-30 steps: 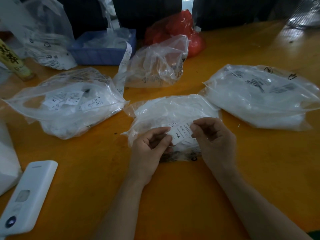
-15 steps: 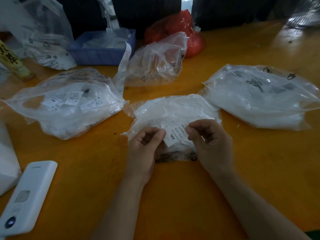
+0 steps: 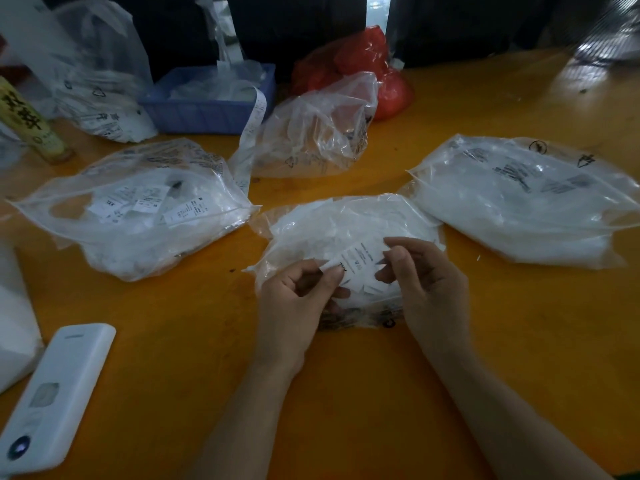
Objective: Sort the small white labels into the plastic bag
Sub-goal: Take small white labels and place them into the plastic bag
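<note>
A small white label [image 3: 358, 263] with printed text is held over the middle plastic bag [image 3: 346, 223], which is full of white labels. My left hand [image 3: 298, 299] pinches the label's lower left end between thumb and fingers. My right hand [image 3: 420, 282] is curled at the label's right end; whether its fingertips pinch the label is unclear. A clear bag of labels [image 3: 138, 209] lies to the left. Another full bag [image 3: 519, 202] lies to the right.
On the orange table [image 3: 346, 393], a white handheld device [image 3: 52, 400] lies at the front left. Behind stand a blue tray [image 3: 207, 105], a crumpled clear bag [image 3: 311, 133], a red bag [image 3: 363, 60], a white bag [image 3: 97, 74] and a yellow tube [image 3: 27, 123].
The label has turned from lying flat to tilting up toward the right, and both hands have shifted slightly as they work it.
</note>
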